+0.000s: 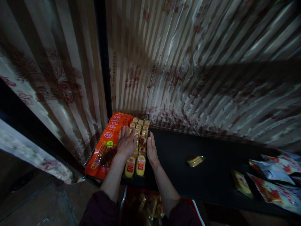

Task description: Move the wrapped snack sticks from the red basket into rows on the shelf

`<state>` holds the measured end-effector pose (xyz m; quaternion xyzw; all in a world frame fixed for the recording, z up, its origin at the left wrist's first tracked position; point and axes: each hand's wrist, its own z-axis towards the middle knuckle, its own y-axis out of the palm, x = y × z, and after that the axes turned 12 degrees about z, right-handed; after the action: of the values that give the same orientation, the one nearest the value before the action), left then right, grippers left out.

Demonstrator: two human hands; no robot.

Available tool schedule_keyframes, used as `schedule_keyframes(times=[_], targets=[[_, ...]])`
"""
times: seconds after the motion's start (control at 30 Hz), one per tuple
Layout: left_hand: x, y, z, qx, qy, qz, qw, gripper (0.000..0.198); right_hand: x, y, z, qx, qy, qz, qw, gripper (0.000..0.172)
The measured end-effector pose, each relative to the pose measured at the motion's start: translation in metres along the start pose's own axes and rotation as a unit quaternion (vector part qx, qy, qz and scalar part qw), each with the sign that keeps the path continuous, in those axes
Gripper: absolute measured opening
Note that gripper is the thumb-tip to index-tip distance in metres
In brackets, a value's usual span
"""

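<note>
Dim light; glare streaks on rear curtain (lower corners murky).

On the shelf, packets lie left of rows of snacks, apparent bags far right.

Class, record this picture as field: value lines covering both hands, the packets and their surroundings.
Left hand: palm down over yellow packets and the edge of orange packets
Right hand: on edge along the right side of yellow packets; contact unclear
Orange packets: overlapping, at left end of black shelf
Loose packets: one lying apart, another near bags
Below: red container holding packets
Backdrop: printed sheeting
</note>
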<state>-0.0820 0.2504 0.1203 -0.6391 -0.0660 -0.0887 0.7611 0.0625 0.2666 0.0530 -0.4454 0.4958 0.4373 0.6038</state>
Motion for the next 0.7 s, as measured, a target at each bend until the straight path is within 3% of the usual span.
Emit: schedule_keyframes(times=[0.13, 0.4, 0.7], targets=[[0.004, 0.007, 0.004, -0.038, -0.001, 0.005, 0.999, 0.055, 0.004, -0.002, 0.007, -0.008, 0.008, 0.022, 1.000, 0.072], [0.003, 0.021, 0.007, -0.015, 0.025, 0.034, 0.999, 0.052, 0.009, 0.006, 0.010, -0.035, 0.016, 0.045, 0.998, 0.073], [-0.002, 0.011, 0.008, -0.007, 0.023, 0.038, 0.999, 0.052, 0.009, 0.007, 0.014, -0.016, 0.019, 0.054, 0.998, 0.076]])
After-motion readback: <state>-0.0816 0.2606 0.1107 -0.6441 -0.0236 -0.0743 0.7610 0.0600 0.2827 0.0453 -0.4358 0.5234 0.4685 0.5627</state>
